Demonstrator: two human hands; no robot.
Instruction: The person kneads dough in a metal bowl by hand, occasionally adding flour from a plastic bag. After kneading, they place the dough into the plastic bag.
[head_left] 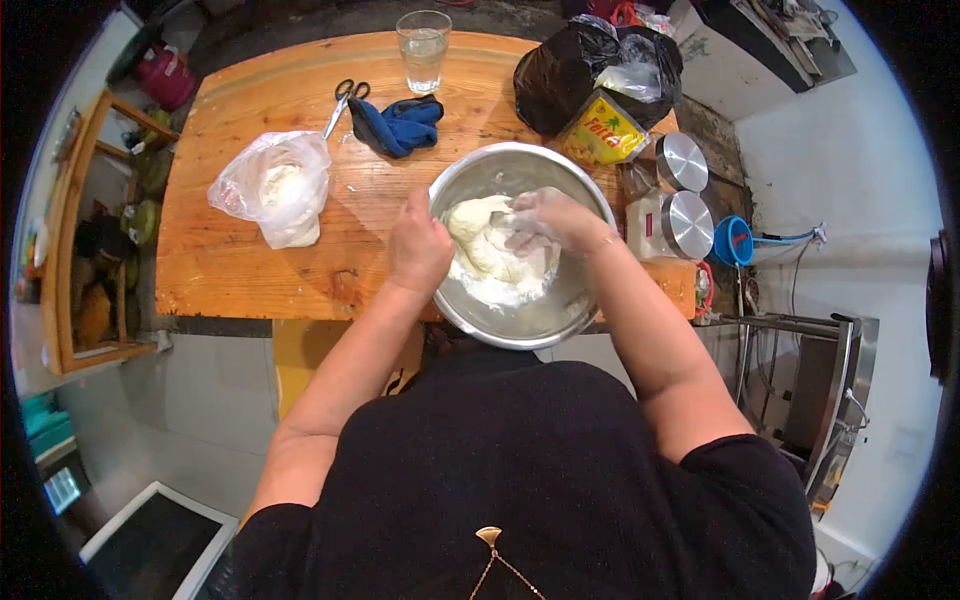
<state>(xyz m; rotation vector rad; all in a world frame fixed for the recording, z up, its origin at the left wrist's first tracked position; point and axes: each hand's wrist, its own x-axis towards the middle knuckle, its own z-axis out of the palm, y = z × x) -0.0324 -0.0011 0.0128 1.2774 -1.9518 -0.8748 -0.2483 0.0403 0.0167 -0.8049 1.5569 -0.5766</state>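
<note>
Left hand (420, 248): set against the rim of the metal bowl (570, 312) at 9 o'clock, fingers curled and holding the edge; the undersides of the fingers are hidden. Right hand (548, 218): inside the bowl, slightly right of centre towards 1 o'clock, fingers partly bent, coated white and pressed to the dough (478, 228); the fingertips are blurred, so whether they close on any of it cannot be told.

The dough lies in the bowl, mainly from the centre towards 10 o'clock, lumpy and uneven, with loose flour (505, 288) by it at 6 o'clock.

Taken from the bowl, on the wooden table (250, 285): a clear plastic bag (235, 180) with white contents at 9 o'clock; scissors (336, 118) at 10; a blue cloth (405, 127) between 10 and 11, nearer the bowl; a glass (423, 65) of clear liquid at 11. At 1 o'clock, a yellow packet (603, 132) lies before a black plastic bag (553, 78). Two metal-lidded containers (688, 225) occupy 2 to 3 o'clock.
</note>
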